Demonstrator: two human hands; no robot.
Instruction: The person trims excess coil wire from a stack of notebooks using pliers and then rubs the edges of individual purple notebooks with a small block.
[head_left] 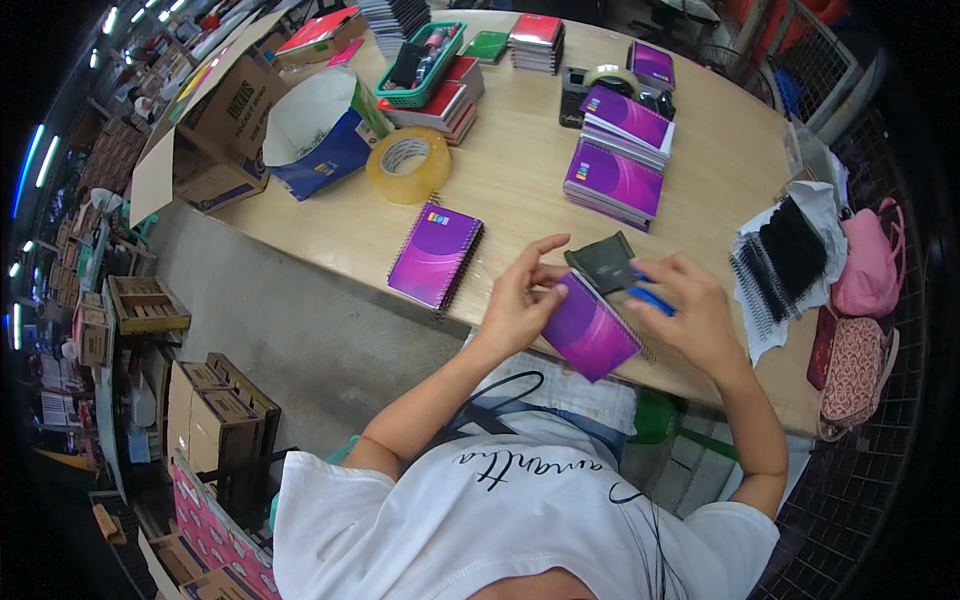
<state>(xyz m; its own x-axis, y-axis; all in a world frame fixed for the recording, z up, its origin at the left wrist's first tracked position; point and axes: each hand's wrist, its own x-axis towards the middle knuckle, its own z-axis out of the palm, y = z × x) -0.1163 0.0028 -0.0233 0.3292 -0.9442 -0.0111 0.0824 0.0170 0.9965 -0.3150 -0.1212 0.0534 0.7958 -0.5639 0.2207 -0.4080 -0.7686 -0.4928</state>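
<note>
My left hand is closed on a purple spiral notebook, thumb on its cover, holding it tilted over the table's near edge. My right hand, a little blurred, is closed around a blue-handled tool beside the notebook's wire-bound edge. The tool's working end is too blurred to make out. Between my hands, just beyond the notebook, lies a dark grey rectangular piece. Left of my left hand, a small stack of purple spiral notebooks rests on the table.
Ahead stand purple notebook stacks and a tape dispenser. A tape roll, blue-white bag, green basket and cardboard box are at left. Black wire spirals and pink pouches lie at right.
</note>
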